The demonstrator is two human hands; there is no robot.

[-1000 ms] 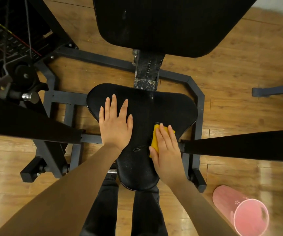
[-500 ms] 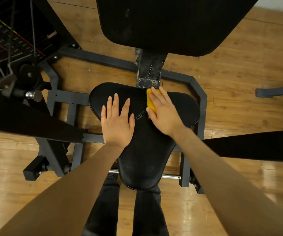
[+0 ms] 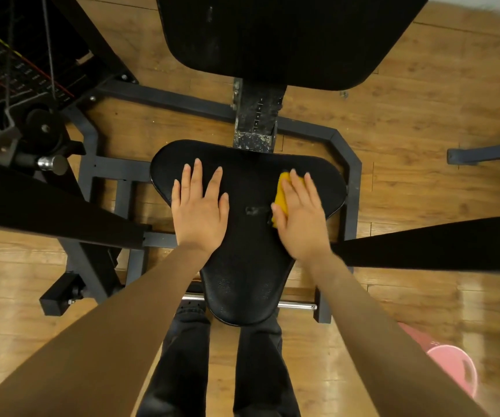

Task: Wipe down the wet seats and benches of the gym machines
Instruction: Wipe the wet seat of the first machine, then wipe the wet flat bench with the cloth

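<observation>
1. Seat, black and padded, sits at the centre of the view on a dark metal frame; its narrow end points toward the person and its wide end lies farther off.
2. Nearest the camera, the person's dark trouser legs stand just below the seat's narrow end, on a wooden floor.
3. A pink bucket stands on the floor at the lower right, partly hidden behind the right forearm.
4. Left hand lies palm down on the left part of the seat, fingers straight and spread, grasping nothing.
5. Right hand lies flat on a yellow cloth, pressing it onto the right part of the seat's wide end; the fingers are extended over the cloth, not curled round it. The hand is slightly blurred.
6. A small pale mark shows on the seat surface between the two hands.
7. Black padded arms reach in from both sides at hand level.
8. Beyond the seat, a worn adjustment post rises to a large black back pad.
9. A weight stack with cables stands at the far left.
</observation>
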